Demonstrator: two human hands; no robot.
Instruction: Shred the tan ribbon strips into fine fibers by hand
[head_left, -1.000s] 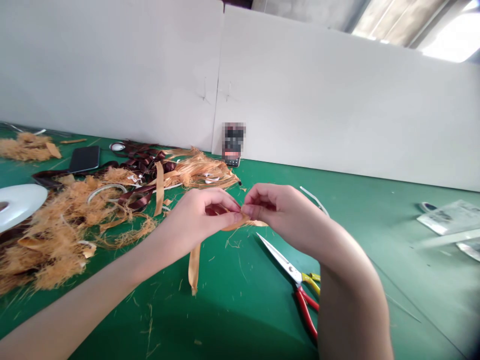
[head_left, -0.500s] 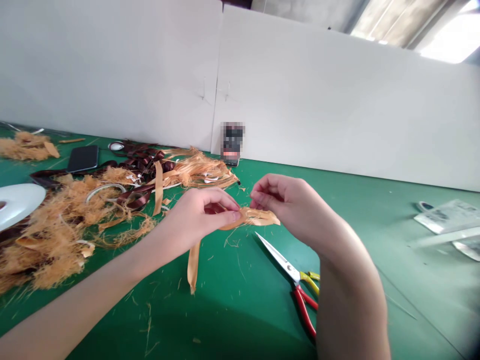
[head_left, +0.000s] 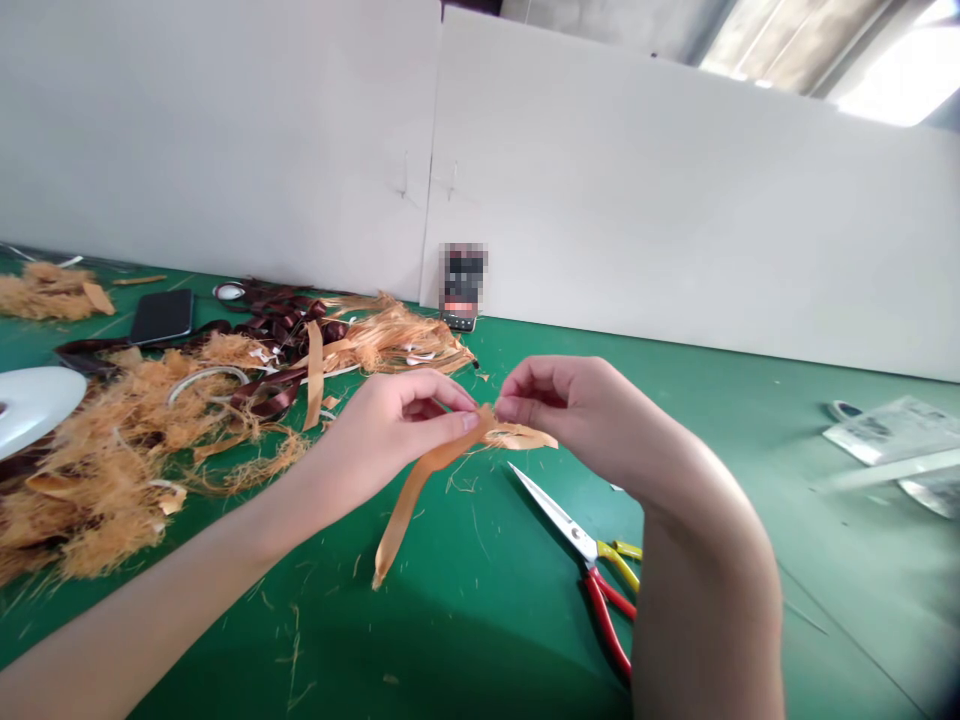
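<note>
Between my hands stretches a tan ribbon (head_left: 411, 497), its loose tail hanging down toward the green table. My left hand (head_left: 416, 415) pinches it between thumb and fingertips near the frayed end. Close beside it, my right hand (head_left: 559, 405) is closed in a pinch on the frayed tip of the same ribbon. Another light tan piece of ribbon (head_left: 521, 436) shows just under the right fingers; whether it is joined to the first I cannot tell. Scissors (head_left: 570, 535) with red and yellow handles lie below, partly hidden by my right forearm.
Frayed tan fibres (head_left: 112, 480) and dark brown ribbon (head_left: 274, 320) heap on the left, by a white spool (head_left: 37, 405) and a dark phone (head_left: 163, 315). Another phone (head_left: 461, 290) leans on the white partition (head_left: 637, 200). Plastic packets (head_left: 885, 430) lie at right.
My left fingers have shifted slightly, and more of the ribbon's length now shows below them. My right fingertips have come down onto the frayed end.
</note>
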